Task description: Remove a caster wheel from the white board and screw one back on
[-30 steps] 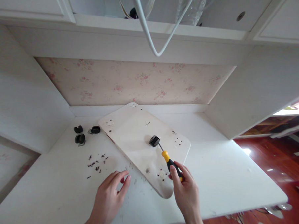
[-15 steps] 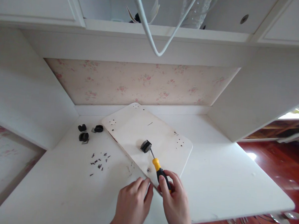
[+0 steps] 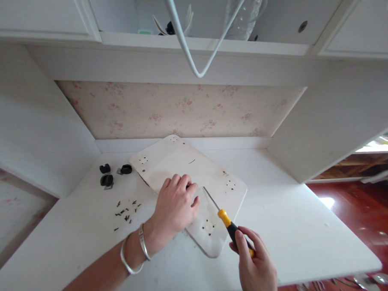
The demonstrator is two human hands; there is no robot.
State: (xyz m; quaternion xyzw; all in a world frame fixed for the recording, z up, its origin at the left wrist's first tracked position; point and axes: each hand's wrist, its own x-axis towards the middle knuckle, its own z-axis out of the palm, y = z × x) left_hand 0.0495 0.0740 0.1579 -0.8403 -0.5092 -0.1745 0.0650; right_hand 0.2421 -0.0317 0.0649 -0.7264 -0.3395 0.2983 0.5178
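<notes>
At five o'clock, our right grip [image 3: 256, 260] pinches the screwdriver [image 3: 231, 228], its tip now clear of the black caster [image 3: 188, 187]; near six, our left grip [image 3: 177, 205] closes around it over the board [image 3: 167, 157], seemingly parting the two.

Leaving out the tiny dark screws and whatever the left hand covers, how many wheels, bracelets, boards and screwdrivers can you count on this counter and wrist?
Black wheels: 3
Silver bracelets: 2
White board: 1
Screwdriver: 1
Total: 7

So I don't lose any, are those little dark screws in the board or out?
Out: the screws lie scattered on the counter beside the board.
</notes>
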